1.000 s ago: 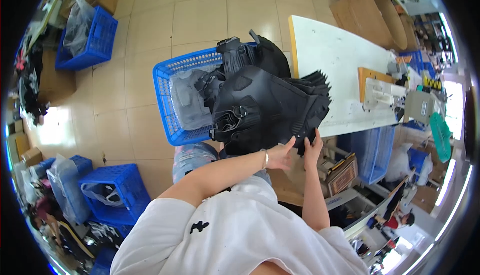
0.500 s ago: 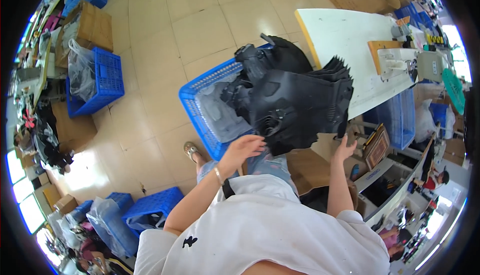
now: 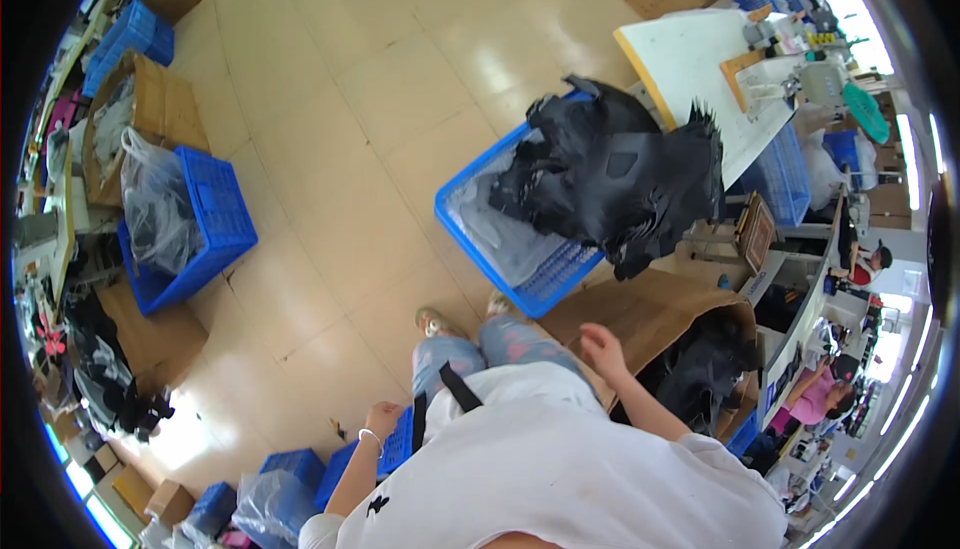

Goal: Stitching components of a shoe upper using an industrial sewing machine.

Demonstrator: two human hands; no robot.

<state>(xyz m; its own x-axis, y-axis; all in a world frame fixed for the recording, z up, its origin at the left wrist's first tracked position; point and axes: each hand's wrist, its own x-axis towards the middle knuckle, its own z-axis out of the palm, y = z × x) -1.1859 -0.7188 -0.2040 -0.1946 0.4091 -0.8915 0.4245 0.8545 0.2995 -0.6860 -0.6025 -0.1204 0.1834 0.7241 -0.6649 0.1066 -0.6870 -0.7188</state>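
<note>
A large heap of black flat cut pieces [image 3: 630,174] lies over the blue basket [image 3: 485,267], beside the white table. Neither hand touches the heap. My left hand [image 3: 383,417] hangs at my left side near blue crates, its fingers loosely bent with nothing visible in them. On the other side, my right hand [image 3: 603,351] is empty, fingers slightly apart, over the edge of a brown cardboard box [image 3: 650,299]. More black pieces [image 3: 705,364] lie inside that box.
The white table [image 3: 685,64] with a sewing machine [image 3: 775,79] stands ahead to the right. A blue crate [image 3: 220,204] with a plastic bag stands on the left, near a cardboard box [image 3: 170,99]. Another person [image 3: 815,394] sits far right.
Both hands have come away from the black heap: the left down to my side, the right back over the cardboard box. My body has moved back from the basket, and the view has shifted.
</note>
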